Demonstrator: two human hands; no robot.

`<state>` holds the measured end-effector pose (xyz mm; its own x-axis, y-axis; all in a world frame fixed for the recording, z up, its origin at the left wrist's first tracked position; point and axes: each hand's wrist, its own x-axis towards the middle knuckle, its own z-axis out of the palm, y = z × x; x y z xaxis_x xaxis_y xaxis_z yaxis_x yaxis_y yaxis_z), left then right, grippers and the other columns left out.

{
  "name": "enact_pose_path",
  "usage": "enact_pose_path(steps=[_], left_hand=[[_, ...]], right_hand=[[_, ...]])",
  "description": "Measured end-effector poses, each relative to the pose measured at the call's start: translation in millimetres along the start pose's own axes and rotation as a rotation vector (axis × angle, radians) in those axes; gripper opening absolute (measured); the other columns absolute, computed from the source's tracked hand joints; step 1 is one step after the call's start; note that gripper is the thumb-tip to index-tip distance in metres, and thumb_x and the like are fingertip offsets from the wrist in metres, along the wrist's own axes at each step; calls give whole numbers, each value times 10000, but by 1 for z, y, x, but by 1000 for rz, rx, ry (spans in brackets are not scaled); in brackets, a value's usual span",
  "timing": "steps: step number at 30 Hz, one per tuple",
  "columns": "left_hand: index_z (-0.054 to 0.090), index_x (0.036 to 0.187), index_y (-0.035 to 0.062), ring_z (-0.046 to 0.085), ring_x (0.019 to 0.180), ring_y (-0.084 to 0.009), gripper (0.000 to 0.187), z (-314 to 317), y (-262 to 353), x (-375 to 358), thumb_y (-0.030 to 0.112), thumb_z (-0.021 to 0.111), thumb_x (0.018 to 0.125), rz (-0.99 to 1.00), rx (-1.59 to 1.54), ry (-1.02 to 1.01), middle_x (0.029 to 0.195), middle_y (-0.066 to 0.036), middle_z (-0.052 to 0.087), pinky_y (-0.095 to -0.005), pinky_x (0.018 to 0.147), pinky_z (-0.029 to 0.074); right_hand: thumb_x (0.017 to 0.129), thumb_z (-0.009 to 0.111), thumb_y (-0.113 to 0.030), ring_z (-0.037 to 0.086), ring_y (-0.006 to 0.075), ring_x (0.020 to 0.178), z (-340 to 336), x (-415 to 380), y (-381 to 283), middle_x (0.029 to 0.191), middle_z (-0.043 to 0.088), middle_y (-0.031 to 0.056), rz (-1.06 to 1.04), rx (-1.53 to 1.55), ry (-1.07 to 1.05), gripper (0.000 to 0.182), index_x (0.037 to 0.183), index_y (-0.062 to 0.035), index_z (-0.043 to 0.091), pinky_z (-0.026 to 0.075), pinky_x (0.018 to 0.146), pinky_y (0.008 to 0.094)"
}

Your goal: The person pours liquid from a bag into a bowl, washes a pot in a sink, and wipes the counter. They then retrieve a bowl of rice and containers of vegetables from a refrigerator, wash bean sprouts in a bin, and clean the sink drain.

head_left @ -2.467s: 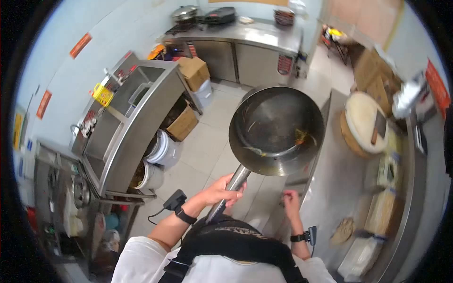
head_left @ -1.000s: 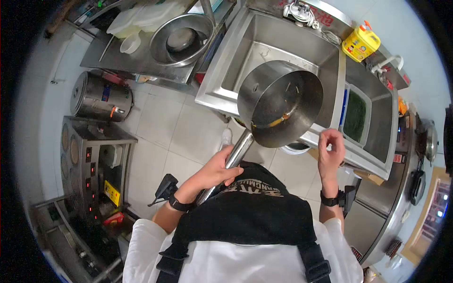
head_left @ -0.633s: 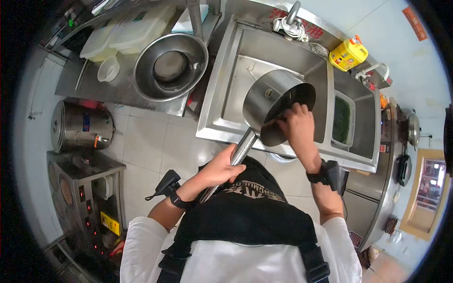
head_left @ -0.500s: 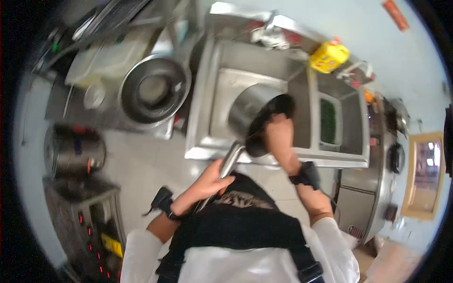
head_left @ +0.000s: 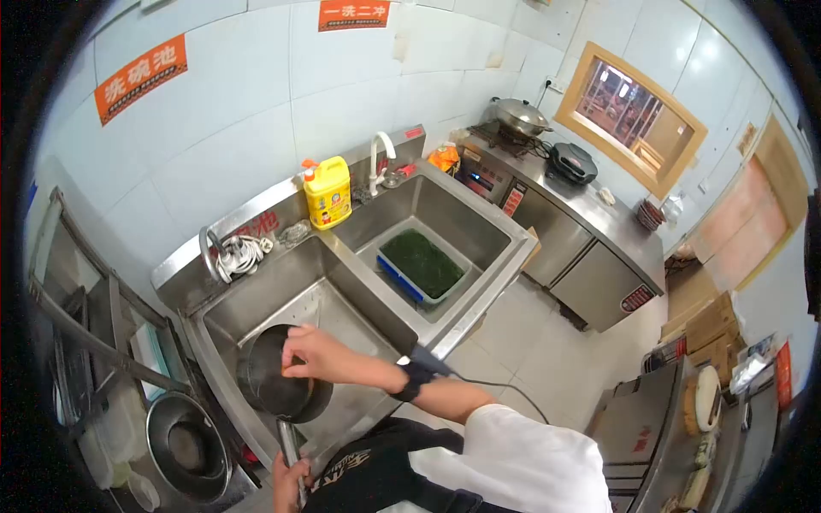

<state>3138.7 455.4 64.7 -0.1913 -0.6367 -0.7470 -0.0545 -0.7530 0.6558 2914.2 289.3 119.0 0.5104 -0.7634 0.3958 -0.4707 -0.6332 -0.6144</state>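
Note:
My left hand [head_left: 289, 480] is closed around the metal handle of a deep pot [head_left: 275, 386], low in the view. The pot is tilted over the left sink basin [head_left: 352, 309], showing its dark inside. My right hand [head_left: 318, 356] is at the pot's mouth, covering part of the rim. Its fingers are bent and pressed together; whatever they may hold is hidden. A black band with a small box [head_left: 416, 376] sits on my right wrist.
In the right basin stands a tub [head_left: 423, 267] of dark green contents. Behind the basins are a yellow jug [head_left: 328, 193], a white faucet [head_left: 380, 159] and a bundled white hose [head_left: 243, 256]. A wide metal pan [head_left: 188, 449] lies at left, a steel counter [head_left: 590, 218] at right.
My view has swung up and to the right, bringing the wall and counter into sight. My left hand still grips the pot's handle; my right hand remains at its mouth.

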Motion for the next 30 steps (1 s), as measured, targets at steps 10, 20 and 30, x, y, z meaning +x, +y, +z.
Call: enact_pose_path(steps=[10, 20, 30], left_hand=[[487, 781, 66, 398, 637, -96, 199, 27, 29, -1, 259, 516, 824, 437, -15, 116, 701, 10, 441, -227, 618, 315], [510, 817, 49, 391, 616, -99, 215, 7, 53, 26, 261, 494, 850, 520, 47, 64, 660, 6, 413, -242, 621, 335], [437, 981, 3, 373, 463, -53, 279, -22, 65, 84, 130, 584, 780, 126, -735, -134, 637, 14, 427, -196, 414, 297]], right_hand=[[760, 669, -266, 415, 109, 639, -176, -30, -115, 615, 516, 1, -1039, 703, 518, 105, 815, -179, 692, 345, 587, 243], [785, 637, -264, 448, 144, 597, -163, 17, -64, 655, 519, -7, -1210, 729, 416, 129, 777, -135, 631, 361, 573, 285], [793, 453, 9, 514, 125, 815, 46, 169, 204, 903, 519, 65, 246, 580, 245, 275, 1063, 8, 399, 425, 738, 259]])
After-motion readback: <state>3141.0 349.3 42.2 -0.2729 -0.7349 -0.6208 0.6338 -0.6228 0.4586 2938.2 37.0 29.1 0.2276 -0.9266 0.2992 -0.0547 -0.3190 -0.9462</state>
